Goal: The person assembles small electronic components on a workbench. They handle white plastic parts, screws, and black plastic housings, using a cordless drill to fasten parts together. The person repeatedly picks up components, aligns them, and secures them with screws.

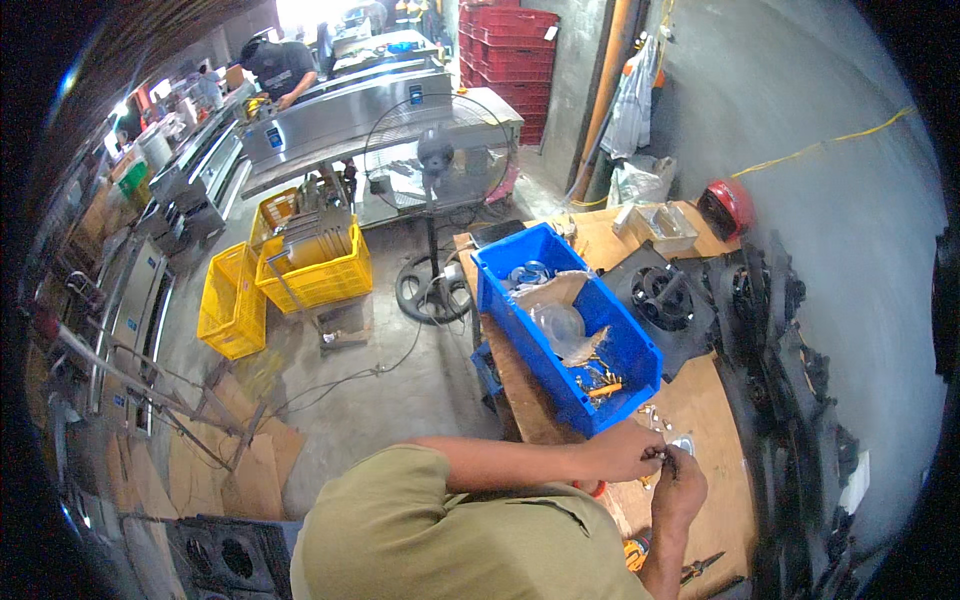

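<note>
Over the wooden table (725, 430), my left hand (630, 452) and my right hand (682, 487) meet fingertip to fingertip. Both are closed in a pinch around something too small and too hidden to name. A shiny round piece (684, 442) shows just beyond the fingertips; whether they touch it I cannot tell. Small brass-coloured parts (652, 416) lie scattered beside my hands. Just past my left hand stands a blue plastic bin (540, 365), holding more brass parts (598, 380), a clear plastic piece (558, 328) and cardboard.
Black burner-like assemblies (660, 300) line the table's right side by the wall. A yellow-black power tool (636, 552) and pliers (703, 567) lie near my right forearm. Beyond the table are a standing fan (436, 150), yellow crates (315, 270) and a person (280, 68) at another bench.
</note>
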Tool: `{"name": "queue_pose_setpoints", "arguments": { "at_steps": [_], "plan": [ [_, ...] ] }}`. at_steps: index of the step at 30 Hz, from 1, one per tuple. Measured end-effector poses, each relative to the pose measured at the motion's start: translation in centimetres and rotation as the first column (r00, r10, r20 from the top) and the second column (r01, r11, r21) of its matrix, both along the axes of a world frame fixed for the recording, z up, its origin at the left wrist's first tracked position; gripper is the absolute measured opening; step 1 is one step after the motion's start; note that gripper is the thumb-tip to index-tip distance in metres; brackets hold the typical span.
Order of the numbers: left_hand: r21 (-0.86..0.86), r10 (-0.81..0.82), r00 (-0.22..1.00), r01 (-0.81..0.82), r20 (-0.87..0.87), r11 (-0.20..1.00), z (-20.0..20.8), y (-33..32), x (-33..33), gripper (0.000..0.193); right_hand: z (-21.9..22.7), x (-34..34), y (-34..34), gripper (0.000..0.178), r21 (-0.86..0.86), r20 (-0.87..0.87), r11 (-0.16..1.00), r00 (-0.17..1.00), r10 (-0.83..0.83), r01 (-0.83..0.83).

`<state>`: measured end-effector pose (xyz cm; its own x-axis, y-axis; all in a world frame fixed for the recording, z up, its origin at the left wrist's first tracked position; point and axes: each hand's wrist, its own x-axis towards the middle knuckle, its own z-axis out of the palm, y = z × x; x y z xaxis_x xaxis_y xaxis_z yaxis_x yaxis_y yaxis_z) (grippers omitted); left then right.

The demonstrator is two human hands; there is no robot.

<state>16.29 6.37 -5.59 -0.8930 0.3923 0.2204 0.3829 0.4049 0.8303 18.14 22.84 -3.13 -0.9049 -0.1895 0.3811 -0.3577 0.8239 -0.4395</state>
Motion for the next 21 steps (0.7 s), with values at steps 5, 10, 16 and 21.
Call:
{"name": "queue_pose_setpoints", "arguments": {
  "at_steps": [5,10,16,21],
  "plan": [
    [0.047,-0.098,0.995,0.097,0.009,0.994,-0.2,1.1,-2.4,0.024,0.3,-0.2,0.9,0.020,0.138,0.035,0.982,0.991,-0.132,0.126],
    [-0.049,-0.126,0.984,0.121,-0.123,0.991,0.3,1.6,-4.4,0.025,0.5,-0.4,0.7,0.021,0.027,0.058,0.975,0.973,-0.223,0.222],
    [-0.021,-0.348,0.933,0.348,-0.088,0.937,0.9,2.3,-7.4,0.028,0.9,-0.6,1.8,0.021,0.116,0.239,0.925,0.894,-0.379,0.361],
    [-0.020,-0.381,0.889,0.389,-0.255,0.921,2.3,4.6,-9.6,0.023,2.3,1.1,2.7,0.015,0.034,0.144,0.897,0.886,-0.441,0.441]
  ]
}}
